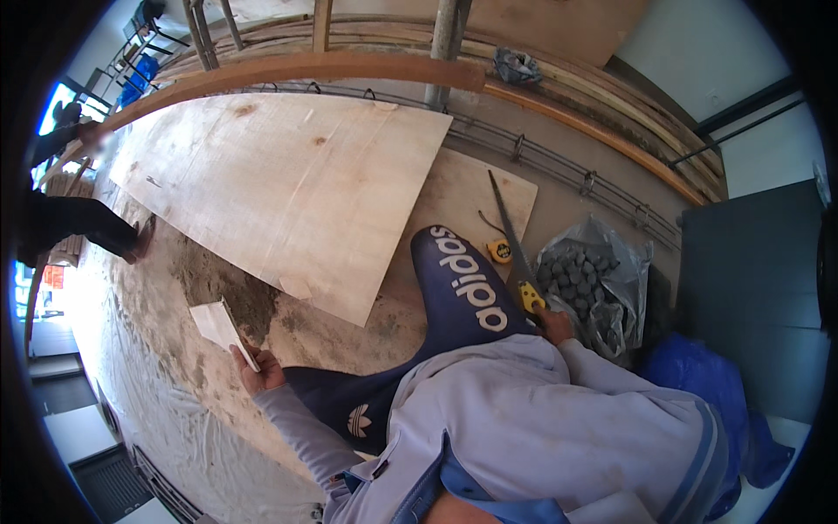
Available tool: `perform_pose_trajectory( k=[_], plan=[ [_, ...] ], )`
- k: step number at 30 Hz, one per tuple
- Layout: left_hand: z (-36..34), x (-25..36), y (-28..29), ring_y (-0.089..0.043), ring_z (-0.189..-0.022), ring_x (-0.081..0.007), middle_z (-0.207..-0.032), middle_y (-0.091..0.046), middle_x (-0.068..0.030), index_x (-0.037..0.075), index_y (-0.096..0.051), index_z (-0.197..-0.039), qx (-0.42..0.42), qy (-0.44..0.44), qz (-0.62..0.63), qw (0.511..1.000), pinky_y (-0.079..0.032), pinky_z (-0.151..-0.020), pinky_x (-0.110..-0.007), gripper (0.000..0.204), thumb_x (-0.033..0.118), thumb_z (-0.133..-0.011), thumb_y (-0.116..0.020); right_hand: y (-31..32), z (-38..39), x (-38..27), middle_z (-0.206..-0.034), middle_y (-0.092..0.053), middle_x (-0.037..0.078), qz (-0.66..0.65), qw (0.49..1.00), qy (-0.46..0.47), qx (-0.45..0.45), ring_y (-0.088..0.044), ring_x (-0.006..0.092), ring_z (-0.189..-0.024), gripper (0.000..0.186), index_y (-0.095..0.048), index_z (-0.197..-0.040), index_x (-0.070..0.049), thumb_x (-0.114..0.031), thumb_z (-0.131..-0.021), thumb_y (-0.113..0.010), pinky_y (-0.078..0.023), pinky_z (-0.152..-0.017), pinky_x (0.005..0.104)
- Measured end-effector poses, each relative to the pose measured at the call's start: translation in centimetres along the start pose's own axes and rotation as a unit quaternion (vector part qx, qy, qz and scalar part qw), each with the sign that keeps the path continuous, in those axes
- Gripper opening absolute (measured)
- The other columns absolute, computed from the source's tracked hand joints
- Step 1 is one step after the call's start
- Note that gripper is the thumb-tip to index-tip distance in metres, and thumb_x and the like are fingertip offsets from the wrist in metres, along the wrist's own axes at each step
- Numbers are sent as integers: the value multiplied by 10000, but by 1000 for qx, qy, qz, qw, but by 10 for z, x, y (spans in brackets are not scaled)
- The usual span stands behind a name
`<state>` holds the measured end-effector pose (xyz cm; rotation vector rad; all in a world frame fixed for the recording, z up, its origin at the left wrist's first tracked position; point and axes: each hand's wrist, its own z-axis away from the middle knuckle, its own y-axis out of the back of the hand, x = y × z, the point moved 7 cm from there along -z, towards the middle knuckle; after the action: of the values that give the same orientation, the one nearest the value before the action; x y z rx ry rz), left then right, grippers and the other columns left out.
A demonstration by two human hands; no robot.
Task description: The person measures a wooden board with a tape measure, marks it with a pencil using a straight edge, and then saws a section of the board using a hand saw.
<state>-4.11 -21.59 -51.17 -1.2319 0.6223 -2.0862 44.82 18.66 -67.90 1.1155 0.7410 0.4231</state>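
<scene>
My left hand (259, 372) is closed round the edge of a small pale piece of board (218, 323), held out to the left of my knee. In my right hand (553, 324) is a handsaw (513, 234), gripped by its yellow and black handle, its long blade pointing away from me. A yellow tape measure (498, 251) sits beside the blade, next to my dark trouser leg. Beyond my legs lies a large plywood sheet (297, 192), overlapping a smaller sheet (497, 188) on its right.
A clear plastic bag of grey lumps (578, 278) stands to my right, near a blue bag (698, 375). Timber beams (349, 68) and steel rebar (559, 166) run along the back. At far left a person (74, 218) holds a length of wood.
</scene>
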Motion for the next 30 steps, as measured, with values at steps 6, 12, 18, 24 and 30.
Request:
perform_pose_trajectory(
  k=[6,12,18,24,30],
  plan=[
    [45,-70,-17,-507,-536,-50,-732,-593,7,64,-562,-992,-95,71,9,993,-378,-438,-183,190,216,-879,-579,-38,7,11,-848,-633,179,41,983,-60,-170,-614,331,-786,282,-589,-1062,-128,-252,-809,-570,-463,-718,422],
    [91,-109,-62,-569,-962,-234,-1093,-560,-150,-60,-448,-1172,-73,-114,-118,984,-469,-841,-339,386,61,-826,-567,116,-94,-183,-1072,-596,162,-559,806,61,-188,-599,242,-939,464,-469,-1216,-24,-286,-852,-588,-489,-774,339],
    [140,-112,-100,-564,-933,-217,-1079,-559,-161,-59,-456,-1151,-103,-230,-140,957,-463,-820,-327,358,49,-828,-566,150,-62,-345,-1186,-535,133,-692,521,202,-458,-545,215,-1048,552,-364,-1297,-40,-252,-852,-615,-470,-834,316],
    [179,-150,-144,-614,-804,-223,-915,-628,-153,-37,-583,-980,-306,-213,-367,852,-490,-710,-331,178,76,-843,-567,135,-72,-294,-1142,-562,114,-777,504,117,-358,-551,235,-1043,505,-412,-1258,-55,-236,-836,-621,-463,-867,387],
    [211,-211,-239,-541,-997,-223,-1072,-561,-136,19,-490,-1153,-617,-251,-477,573,-464,-799,-337,400,114,-791,-630,197,-59,-175,-1074,-595,134,-883,448,111,-82,-555,276,-1027,359,-489,-1184,-36,-206,-874,-556,-437,-908,408]
  ],
)
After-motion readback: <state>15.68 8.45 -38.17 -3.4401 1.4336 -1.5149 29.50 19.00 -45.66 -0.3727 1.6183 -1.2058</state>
